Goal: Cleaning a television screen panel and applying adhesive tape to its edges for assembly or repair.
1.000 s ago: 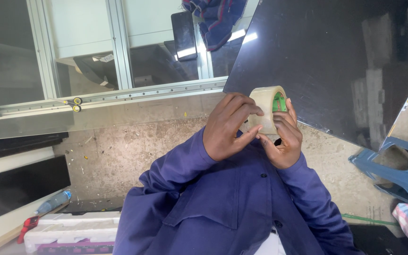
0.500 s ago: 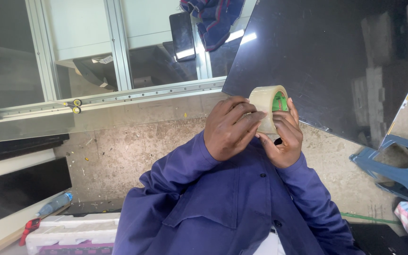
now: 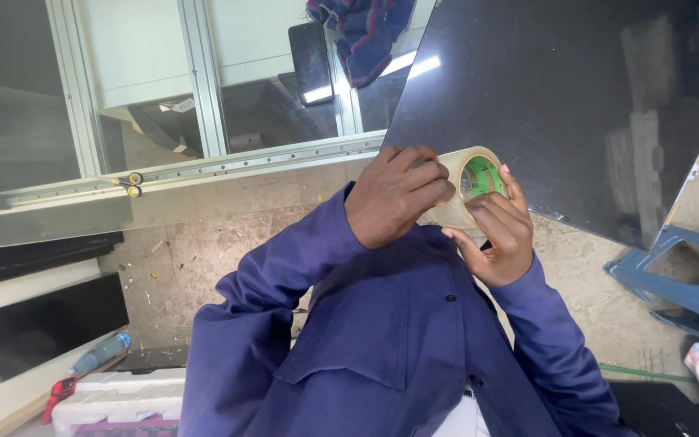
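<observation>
A roll of clear packing tape (image 3: 472, 180) with a green inner core is held up in front of my chest, in both hands. My left hand (image 3: 394, 198) curls over the roll's left rim, fingertips pressed on the outer tape surface. My right hand (image 3: 497, 235) cradles the roll from the right and below, with fingers behind it and the thumb beneath. My blue long-sleeved shirt (image 3: 382, 340) fills the lower middle of the view.
A large dark glass sheet (image 3: 576, 105) leans behind the hands. An aluminium-framed glass panel with a rail (image 3: 204, 166) lies at the left. A blue plastic stool (image 3: 689, 283) sits at the right, a white foam box (image 3: 115, 400) and a blue-capped tube (image 3: 99, 354) at lower left.
The roll stays held in both hands and has shifted slightly. My left fingers have slid a little further over its rim.
</observation>
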